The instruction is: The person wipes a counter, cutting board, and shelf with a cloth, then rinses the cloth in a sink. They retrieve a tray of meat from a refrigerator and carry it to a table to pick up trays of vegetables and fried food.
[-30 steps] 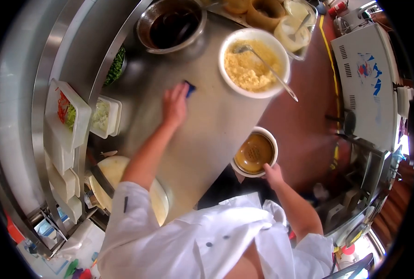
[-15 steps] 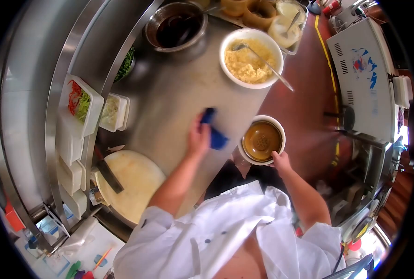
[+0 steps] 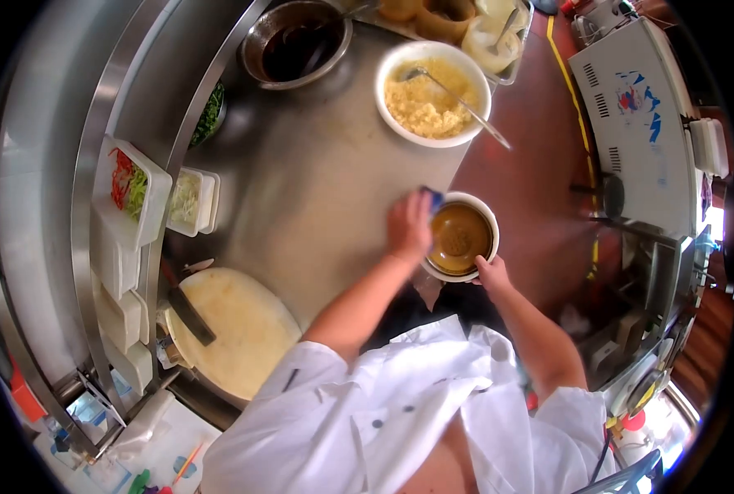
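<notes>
In the head view my left hand [image 3: 409, 227] is closed on a dark blue cloth [image 3: 435, 199] at the counter's edge. Much of the cloth is hidden by the fingers, and it overlaps the near rim of a white bowl [image 3: 489, 216]. My right hand [image 3: 490, 273] grips that bowl by its lower right rim, tilting it up beside the counter. Brown shows inside the bowl, with a patch of small dark dots in the middle. Further along stands a large white bowl [image 3: 381, 103] of yellow mash [image 3: 425, 109], a metal spoon [image 3: 474, 115] resting in it.
A steel counter [image 3: 301, 181] lies under the left arm. Toward its back are a metal bowl [image 3: 261, 78] of dark liquid and a tray [image 3: 511, 74] of containers. A cleaver [image 3: 190, 314] lies on the round chopping board [image 3: 239, 329]. Vegetable tubs [image 3: 157, 206] line the left shelf.
My left hand has moved right with the blue cloth, from over the counter to the bowl's rim. My right hand still holds the bowl.
</notes>
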Tool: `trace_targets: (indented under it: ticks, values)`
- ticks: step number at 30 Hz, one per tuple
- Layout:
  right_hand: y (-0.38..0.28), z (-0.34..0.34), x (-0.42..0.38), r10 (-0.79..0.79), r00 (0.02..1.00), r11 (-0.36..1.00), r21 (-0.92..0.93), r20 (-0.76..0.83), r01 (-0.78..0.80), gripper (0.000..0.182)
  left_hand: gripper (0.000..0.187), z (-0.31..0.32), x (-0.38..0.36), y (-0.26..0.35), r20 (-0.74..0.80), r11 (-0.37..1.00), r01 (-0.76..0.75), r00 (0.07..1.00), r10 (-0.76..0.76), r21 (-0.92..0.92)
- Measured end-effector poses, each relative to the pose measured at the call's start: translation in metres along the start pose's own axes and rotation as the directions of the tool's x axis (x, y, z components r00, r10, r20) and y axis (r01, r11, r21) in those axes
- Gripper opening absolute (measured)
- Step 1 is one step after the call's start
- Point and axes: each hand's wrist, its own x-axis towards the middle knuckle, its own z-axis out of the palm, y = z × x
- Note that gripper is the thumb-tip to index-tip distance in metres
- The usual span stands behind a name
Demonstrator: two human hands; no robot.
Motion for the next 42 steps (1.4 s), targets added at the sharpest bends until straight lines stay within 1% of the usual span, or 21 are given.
trace_targets:
  ticks: [2, 4, 6, 7, 9, 11, 13, 14, 16, 18, 20, 21, 23, 24, 26, 28, 31, 33, 36, 39, 42]
  values:
    - [-0.004, -0.004, -0.006, -0.014, 1.0, 1.0, 0.001, -0.008, 0.014, 0.036, 0.045, 0.012, -0.011, 0.029, 0.142, 0.954, 0.03, 0.99, 0.013, -0.297]
    - [-0.007, -0.006, -0.011, 0.012, 1.0, 1.0, 0.001, -0.017, -0.012, 0.036, 0.045, -0.007, -0.011, 0.042, 0.081, 0.869, 0.127, 0.992, -0.1, -0.479]
    - [-0.002, -0.01, -0.01, 0.022, 1.0, 0.999, 0.044, -0.02, -0.021, 0.037, 0.042, -0.02, -0.016, 0.005, 0.061, 0.696, 0.268, 0.95, -0.307, -0.666]
    - [-0.001, -0.013, -0.009, 0.025, 1.0, 0.999, 0.044, -0.01, -0.024, 0.038, 0.039, -0.056, -0.001, -0.022, 0.092, 0.704, 0.304, 0.942, -0.324, -0.641]
    - [-0.001, -0.015, -0.005, 0.025, 1.0, 0.998, 0.057, -0.002, -0.024, 0.039, 0.036, -0.113, 0.024, -0.085, 0.052, 0.686, 0.437, 0.862, -0.505, -0.582]
    - [-0.002, -0.017, -0.004, 0.023, 1.0, 1.0, 0.02, -0.001, -0.023, 0.036, 0.048, -0.142, 0.026, -0.193, -0.086, 0.932, 0.361, 0.928, -0.362, -0.02]
    - [-0.005, -0.016, -0.004, 0.028, 1.0, 0.998, 0.051, -0.004, -0.028, 0.036, 0.056, -0.135, 0.02, -0.27, -0.084, 0.848, 0.422, 0.904, -0.418, 0.32]
    - [-0.006, -0.017, -0.002, 0.03, 1.0, 0.997, 0.07, 0.0, -0.03, 0.036, 0.056, -0.128, 0.031, -0.268, -0.076, 0.852, 0.416, 0.907, -0.415, 0.317]
    - [-0.003, -0.019, 0.007, 0.019, 1.0, 0.996, 0.084, -0.002, -0.019, 0.037, 0.06, -0.116, 0.068, -0.258, -0.119, 0.778, 0.378, 0.921, -0.371, 0.502]
    - [0.0, -0.02, 0.014, 0.014, 1.0, 0.996, 0.091, -0.002, -0.014, 0.039, 0.06, -0.101, 0.114, -0.255, -0.099, 0.772, 0.376, 0.919, -0.382, 0.513]
    - [-0.005, -0.021, 0.022, 0.004, 1.0, 0.993, 0.114, 0.022, -0.007, 0.039, 0.061, -0.09, 0.155, -0.245, 0.01, 0.802, 0.228, 0.96, -0.28, 0.553]
    - [-0.008, -0.02, 0.025, 0.01, 1.0, 0.994, 0.111, 0.02, -0.012, 0.039, 0.061, -0.083, 0.165, -0.241, 0.014, 0.802, 0.23, 0.959, -0.284, 0.551]
    - [-0.013, -0.019, 0.028, -0.009, 1.0, 0.976, 0.219, 0.007, 0.008, 0.039, 0.06, -0.068, 0.177, -0.227, 0.101, 0.843, 0.052, 0.987, -0.125, 0.536]
    - [-0.005, -0.022, 0.037, -0.001, 1.0, 0.975, 0.221, 0.006, 0.0, 0.039, 0.06, -0.066, 0.176, -0.22, 0.11, 0.844, 0.047, 0.986, -0.125, 0.535]
    - [0.013, -0.029, 0.062, -0.115, 0.993, 0.985, 0.129, -0.008, 0.115, 0.038, 0.058, -0.063, 0.175, -0.206, 0.182, 0.919, -0.171, 0.977, 0.111, 0.355]
    - [0.01, -0.03, 0.066, -0.097, 0.995, 0.982, 0.161, -0.01, 0.098, 0.037, 0.055, -0.047, 0.162, -0.184, 0.162, 0.915, -0.294, 0.953, 0.257, 0.277]
    - [0.0, -0.031, 0.065, -0.12, 0.992, 0.972, 0.201, -0.031, 0.124, 0.037, 0.047, -0.017, 0.125, -0.13, 0.178, 0.925, -0.32, 0.941, 0.286, 0.204]
    - [-0.024, -0.032, 0.048, -0.072, 0.997, 0.989, 0.13, -0.003, 0.072, 0.037, 0.044, 0.004, 0.103, -0.078, 0.176, 0.941, -0.313, 0.941, 0.29, 0.127]
    - [-0.015, -0.034, 0.059, -0.11, 0.994, 0.993, 0.032, -0.015, 0.111, 0.037, 0.042, 0.041, 0.073, -0.007, 0.112, 0.964, -0.259, 0.958, 0.264, -0.054]
    - [-0.027, -0.033, 0.043, -0.105, 0.994, 0.992, 0.063, -0.023, 0.106, 0.036, 0.041, 0.048, 0.052, 0.05, 0.107, 0.923, -0.176, 0.969, 0.224, -0.342]
    - [-0.029, -0.037, 0.042, -0.093, 0.995, 0.994, 0.054, -0.034, 0.095, 0.035, 0.039, 0.032, 0.037, 0.053, 0.174, 0.804, 0.179, 0.98, -0.096, -0.567]
